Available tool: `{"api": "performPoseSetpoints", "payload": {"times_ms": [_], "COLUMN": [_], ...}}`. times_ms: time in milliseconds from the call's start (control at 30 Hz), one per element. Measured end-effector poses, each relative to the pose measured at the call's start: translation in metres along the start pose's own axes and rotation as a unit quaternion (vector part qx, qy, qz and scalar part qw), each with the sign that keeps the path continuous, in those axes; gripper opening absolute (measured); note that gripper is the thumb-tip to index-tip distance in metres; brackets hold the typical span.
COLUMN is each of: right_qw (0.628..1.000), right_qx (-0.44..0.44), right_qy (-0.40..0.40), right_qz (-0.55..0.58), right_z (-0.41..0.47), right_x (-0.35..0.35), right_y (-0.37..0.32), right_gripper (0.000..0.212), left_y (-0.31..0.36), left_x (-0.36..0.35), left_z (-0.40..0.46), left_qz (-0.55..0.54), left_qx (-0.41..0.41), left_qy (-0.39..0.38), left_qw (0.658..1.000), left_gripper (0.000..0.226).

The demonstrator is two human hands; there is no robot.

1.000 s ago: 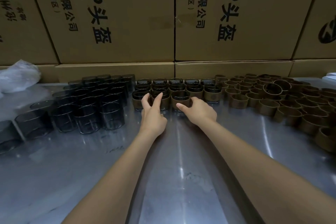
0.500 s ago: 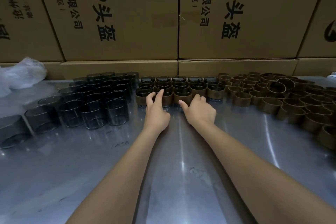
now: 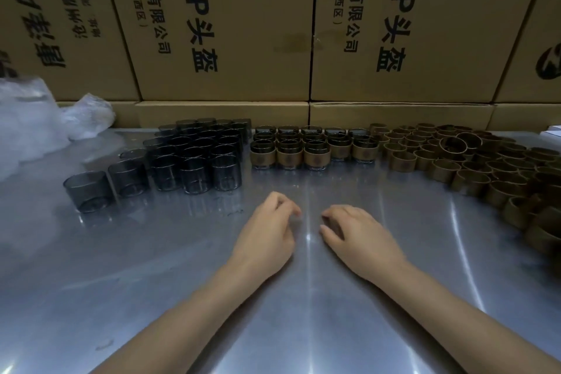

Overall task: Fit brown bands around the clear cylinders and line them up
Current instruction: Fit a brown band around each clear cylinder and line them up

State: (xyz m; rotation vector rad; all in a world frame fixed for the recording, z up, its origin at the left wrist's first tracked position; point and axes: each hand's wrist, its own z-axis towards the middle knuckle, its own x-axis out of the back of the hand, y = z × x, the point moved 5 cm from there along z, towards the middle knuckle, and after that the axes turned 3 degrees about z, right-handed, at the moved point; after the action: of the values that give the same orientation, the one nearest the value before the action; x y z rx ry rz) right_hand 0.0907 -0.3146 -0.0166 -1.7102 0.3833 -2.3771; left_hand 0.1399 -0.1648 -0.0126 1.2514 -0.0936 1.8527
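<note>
Both hands have drawn back from the banded cylinders (image 3: 314, 147), empty, fingers loosely curled. Bare cylinders (image 3: 194, 158) lie forward-left of the left hand (image 3: 267, 234); loose brown bands (image 3: 473, 161) lie forward-right of the right hand (image 3: 358, 237).

left hand (image 3: 267, 240): pulled back off the front row of banded cylinders (image 3: 290, 158), now over bare tabletop (image 3: 151, 267), fingers loosely curled, holding nothing
right hand (image 3: 358, 235): same, withdrawn from the row, well apart from it, fingers relaxed
front row: no longer touched
</note>
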Motion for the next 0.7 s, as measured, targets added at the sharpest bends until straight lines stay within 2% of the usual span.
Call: {"api": "performPoseSetpoints", "payload": {"times_ms": [67, 133, 233, 333, 433, 500, 567, 633, 700], "right_qw": [1.000, 1.000, 1.000, 1.000, 1.000, 1.000, 1.000, 1.000, 1.000], "right_qx": [0.013, 0.018, 0.017, 0.014, 0.011, 0.009, 0.006, 0.003, 0.001], "right_qy": [-0.002, 0.000, 0.002, 0.001, -0.001, -0.002, -0.001, -0.004, -0.003], "right_qz": [0.007, 0.014, 0.012, 0.013, 0.018, 0.021, 0.022, 0.023, 0.023], "right_z": [-0.016, -0.025, -0.032, -0.034, -0.033, -0.032, -0.031, -0.030, -0.030], "right_x": [0.004, 0.008, 0.011, 0.012, 0.013, 0.013, 0.014, 0.014, 0.015], "right_y": [0.000, 0.000, -0.002, -0.002, -0.001, -0.001, -0.001, -0.001, -0.002], "right_gripper": [0.039, 0.038, 0.037, 0.036, 0.035, 0.033, 0.032, 0.030, 0.029], "left_y": [-0.008, -0.036, -0.099, -0.154, -0.184, -0.189, -0.187, -0.179, -0.172], "left_x": [0.022, 0.049, 0.091, 0.123, 0.128, 0.126, 0.125, 0.124, 0.124], "left_z": [-0.019, -0.025, -0.027, -0.037, -0.043, -0.042, -0.041, -0.043, -0.045], "left_qz": [0.067, 0.142, 0.241, 0.297, 0.293, 0.292, 0.306, 0.329, 0.370], "left_qx": [-0.039, -0.015, 0.103, 0.252, 0.351, 0.379, 0.370, 0.348, 0.339], "left_qy": [0.011, 0.039, 0.085, 0.124, 0.100, 0.089, 0.107, 0.134, 0.116], "left_qw": [0.997, 0.989, 0.961, 0.913, 0.884, 0.874, 0.870, 0.867, 0.857], "left_gripper": [0.021, 0.020, 0.028, 0.046, 0.072, 0.080, 0.075, 0.058, 0.039]}}
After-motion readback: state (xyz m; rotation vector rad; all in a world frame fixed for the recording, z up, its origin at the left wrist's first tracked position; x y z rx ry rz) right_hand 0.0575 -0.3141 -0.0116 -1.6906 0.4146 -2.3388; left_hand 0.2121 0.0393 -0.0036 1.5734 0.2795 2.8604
